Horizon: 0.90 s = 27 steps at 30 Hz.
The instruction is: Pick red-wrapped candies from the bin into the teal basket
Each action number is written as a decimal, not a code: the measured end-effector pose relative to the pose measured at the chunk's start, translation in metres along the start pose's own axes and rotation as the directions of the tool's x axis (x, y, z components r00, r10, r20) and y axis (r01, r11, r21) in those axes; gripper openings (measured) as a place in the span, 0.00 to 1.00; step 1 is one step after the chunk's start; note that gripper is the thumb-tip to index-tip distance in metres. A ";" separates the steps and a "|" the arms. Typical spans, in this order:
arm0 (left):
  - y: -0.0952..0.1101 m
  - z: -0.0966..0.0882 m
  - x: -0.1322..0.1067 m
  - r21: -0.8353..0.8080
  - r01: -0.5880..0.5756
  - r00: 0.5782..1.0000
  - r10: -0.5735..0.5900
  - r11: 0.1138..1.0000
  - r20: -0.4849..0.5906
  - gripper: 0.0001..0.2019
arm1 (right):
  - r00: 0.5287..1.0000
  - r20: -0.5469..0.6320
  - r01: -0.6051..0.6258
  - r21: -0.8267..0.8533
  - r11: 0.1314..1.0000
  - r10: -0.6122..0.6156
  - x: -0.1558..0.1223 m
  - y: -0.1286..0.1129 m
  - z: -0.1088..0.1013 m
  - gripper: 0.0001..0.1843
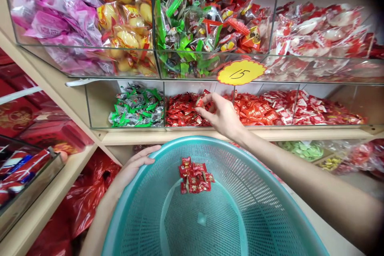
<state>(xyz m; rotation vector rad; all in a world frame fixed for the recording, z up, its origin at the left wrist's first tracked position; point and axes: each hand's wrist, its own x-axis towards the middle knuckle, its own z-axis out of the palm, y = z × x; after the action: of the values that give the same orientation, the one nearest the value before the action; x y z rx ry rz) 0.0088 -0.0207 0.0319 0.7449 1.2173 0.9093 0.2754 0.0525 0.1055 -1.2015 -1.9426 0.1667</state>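
Right hand point(224, 115) has a red candy point(199, 102) pinched between thumb and finger, right by the red pile point(181, 114); I'd guess it's light and firm with a slick wrapper, so grab it across the middle; left hand point(129, 171) holds the basket point(234, 162) by its rim, thumb's hidden so can't tell how tight.

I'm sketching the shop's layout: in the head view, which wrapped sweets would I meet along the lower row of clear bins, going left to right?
Green-and-silver sweets, dark red sweets, orange-red sweets, red-and-white sweets.
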 end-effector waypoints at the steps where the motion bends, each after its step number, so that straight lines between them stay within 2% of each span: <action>1: 0.001 0.001 -0.002 0.015 -0.008 1.000 0.008 1.000 -0.006 0.20 | 0.996 0.066 0.062 0.037 0.997 -0.064 -0.011 -0.003 -0.001 0.12; 3: 0.002 0.002 -0.004 0.035 -0.023 1.000 0.023 0.999 -0.005 0.19 | 0.951 0.236 0.185 0.073 0.980 -0.197 -0.037 -0.003 0.000 0.11; 5: 0.002 0.002 -0.005 0.050 -0.036 0.999 0.036 0.998 -0.008 0.18 | 0.872 0.418 0.254 0.057 0.965 -0.254 -0.061 0.004 0.006 0.11; 7: 0.002 0.003 -0.006 0.061 -0.041 0.999 0.042 0.997 -0.015 0.18 | 0.802 0.557 0.263 -0.008 0.965 -0.214 -0.082 0.015 0.013 0.12; 10: 0.002 0.004 -0.007 0.061 -0.021 1.000 0.022 0.998 -0.011 0.19 | 0.743 0.661 0.254 -0.136 0.957 -0.103 -0.100 0.028 0.025 0.11; 13: 0.002 0.004 -0.006 0.056 -0.020 1.000 0.021 0.998 -0.012 0.19 | 0.727 0.684 0.285 -0.227 0.931 -0.056 -0.105 0.031 0.033 0.10; 19: -0.002 0.000 -0.001 0.018 -0.003 1.000 0.003 1.000 -0.005 0.22 | 0.750 0.662 0.294 -0.311 0.904 -0.016 -0.103 0.025 0.048 0.07; 27: -0.004 -0.003 0.002 -0.004 -0.016 1.000 0.016 1.000 -0.002 0.22 | 0.740 0.672 0.231 -0.283 0.931 0.020 -0.100 0.028 0.052 0.07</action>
<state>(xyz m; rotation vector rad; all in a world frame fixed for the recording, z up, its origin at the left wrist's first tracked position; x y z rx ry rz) 0.0066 -0.0209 0.0268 0.7524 1.2124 0.9254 0.2781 0.0036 0.0002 -1.3703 -2.7681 0.2188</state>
